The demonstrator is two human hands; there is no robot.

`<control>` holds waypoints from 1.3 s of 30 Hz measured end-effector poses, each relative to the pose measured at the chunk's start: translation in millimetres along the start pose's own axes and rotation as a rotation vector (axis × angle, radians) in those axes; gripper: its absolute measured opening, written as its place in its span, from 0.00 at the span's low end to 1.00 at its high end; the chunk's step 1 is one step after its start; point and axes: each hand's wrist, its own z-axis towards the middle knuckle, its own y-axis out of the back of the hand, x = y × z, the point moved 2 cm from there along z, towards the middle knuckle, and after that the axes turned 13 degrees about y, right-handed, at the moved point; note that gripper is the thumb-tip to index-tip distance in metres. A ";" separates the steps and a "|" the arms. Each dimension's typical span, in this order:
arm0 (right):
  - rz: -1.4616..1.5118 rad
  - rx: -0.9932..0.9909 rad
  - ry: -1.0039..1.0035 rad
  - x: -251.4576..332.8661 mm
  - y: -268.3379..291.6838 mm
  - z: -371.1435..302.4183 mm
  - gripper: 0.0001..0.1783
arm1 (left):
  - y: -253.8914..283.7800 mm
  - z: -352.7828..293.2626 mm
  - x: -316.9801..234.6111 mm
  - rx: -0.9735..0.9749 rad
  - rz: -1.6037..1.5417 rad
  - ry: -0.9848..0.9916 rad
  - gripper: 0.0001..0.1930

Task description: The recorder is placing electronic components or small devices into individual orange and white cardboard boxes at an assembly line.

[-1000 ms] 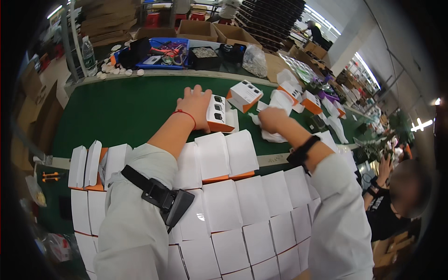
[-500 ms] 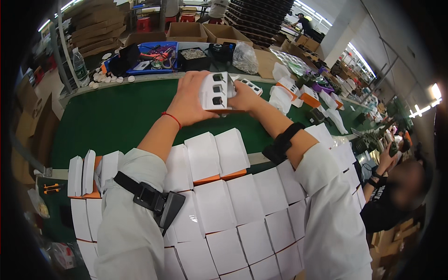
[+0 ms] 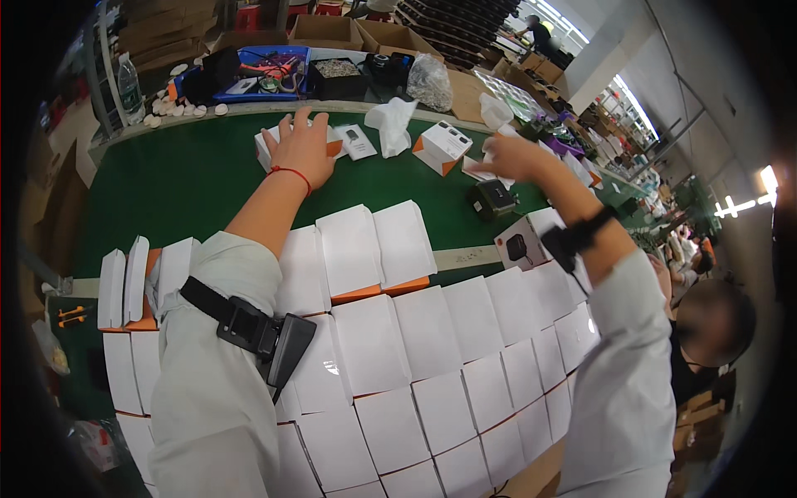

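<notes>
White-and-orange box (image 3: 265, 141) under the left hand (image 3: 304, 153), fingers spread, orange edge facing right, long axis mostly hidden, right hand (image 3: 513, 158) near another box (image 3: 443, 146), grip unclear.

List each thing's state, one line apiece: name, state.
Left hand: fingers spread over a white-and-orange box; grip unclear.
Right hand: fingers bent; hold unclear.
Middle printed box: unheld.
White sheet: crumpled, unheld.
Dark blocky item: unheld.
White boxes: packed in rows.
Blue tray: filled.
Cardboard box: open-topped.
Bottle: upright.
</notes>
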 end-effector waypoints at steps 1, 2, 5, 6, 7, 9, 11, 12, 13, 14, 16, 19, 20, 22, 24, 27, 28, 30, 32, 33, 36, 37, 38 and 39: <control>-0.019 0.144 -0.100 -7.5 -7.4 -34.2 0.56 | -2.1 0.6 -9.0 0.017 -0.038 -0.057 0.41; -0.042 0.285 -0.185 -2.2 -13.8 -59.7 0.57 | -0.6 -1.8 -3.0 -0.041 -0.066 -0.093 0.36; -0.122 0.195 -0.365 17.6 -77.7 -129.4 0.61 | 1.4 -0.7 5.6 -0.002 -0.100 -0.120 0.36; -0.039 0.036 -0.306 5.8 -94.4 -144.3 0.58 | 1.3 -1.2 -3.2 -0.002 -0.121 -0.135 0.36; 0.041 -0.118 -0.243 -6.3 -103.8 -155.2 0.58 | -2.0 -1.9 -12.3 0.017 -0.145 -0.175 0.35; 0.090 -0.147 -0.137 13.3 -93.9 -140.2 0.56 | -10.6 2.1 -5.3 0.029 -0.142 -0.194 0.34; 0.140 -0.185 -0.022 30.9 -77.7 -127.6 0.54 | -17.1 5.3 -0.5 0.080 -0.352 -0.471 0.31; 0.200 -0.292 0.029 35.9 -67.8 -125.5 0.53 | -15.7 4.7 -5.1 0.176 -0.418 -0.556 0.31; 0.262 -0.399 0.082 41.1 -57.0 -123.5 0.53 | -16.6 2.0 -11.9 0.298 -0.514 -0.593 0.34; 0.423 -0.458 0.168 49.0 -42.1 -113.8 0.51 | -15.7 -2.2 -20.1 0.373 -0.565 -0.609 0.37; 0.440 -0.579 0.422 74.4 -13.0 -94.9 0.52 | -11.5 -10.0 -29.6 0.443 -0.613 -0.628 0.41; 0.365 -0.587 0.717 130.4 33.1 -55.9 0.48 | -4.2 -10.2 -19.6 0.528 -0.764 -0.695 0.51; 0.263 -0.567 0.888 139.7 38.8 -48.8 0.46 | 4.1 -11.4 -17.1 0.762 -0.793 -0.637 0.54; 0.231 -0.643 0.911 135.5 33.5 -36.8 0.44 | -0.3 -12.2 -15.7 1.127 -0.895 -0.478 0.57; 0.088 -0.806 0.884 127.3 26.0 -32.2 0.39 | 7.7 -13.7 -17.2 1.106 -0.881 -0.423 0.56; 0.181 -0.904 0.641 102.1 3.8 -20.6 0.37 | 3.0 -10.3 -20.2 1.106 -0.888 -0.333 0.56; 0.178 -0.791 0.720 98.1 -1.5 -21.7 0.26 | -0.3 -10.9 -20.6 0.892 -0.716 -0.355 0.58; 0.627 -0.548 0.541 104.9 -22.0 -8.6 0.22 | -3.0 -8.3 -11.2 0.598 -0.430 -0.395 0.63; 1.014 -0.200 0.223 112.0 -35.0 4.3 0.25 | -1.4 -3.6 -6.7 0.447 -0.368 -0.308 0.63; 1.011 -0.202 0.217 109.4 -35.9 7.3 0.25 | 2.9 -2.2 -6.9 0.296 -0.309 -0.226 0.63; 1.248 -0.378 0.195 96.5 -38.8 18.1 0.24 | 3.1 -12.8 -20.7 0.283 -0.301 -0.249 0.64; 1.242 -0.384 0.187 91.7 -41.2 17.6 0.24 | 1.9 -14.9 -24.6 0.336 -0.299 -0.250 0.64; 1.137 -0.318 0.185 96.7 -39.1 19.3 0.25 | 4.4 -16.0 -20.9 0.330 -0.288 -0.241 0.64; 1.032 -0.253 0.182 102.1 -37.7 20.9 0.25 | 3.9 -15.0 -17.3 0.326 -0.286 -0.233 0.64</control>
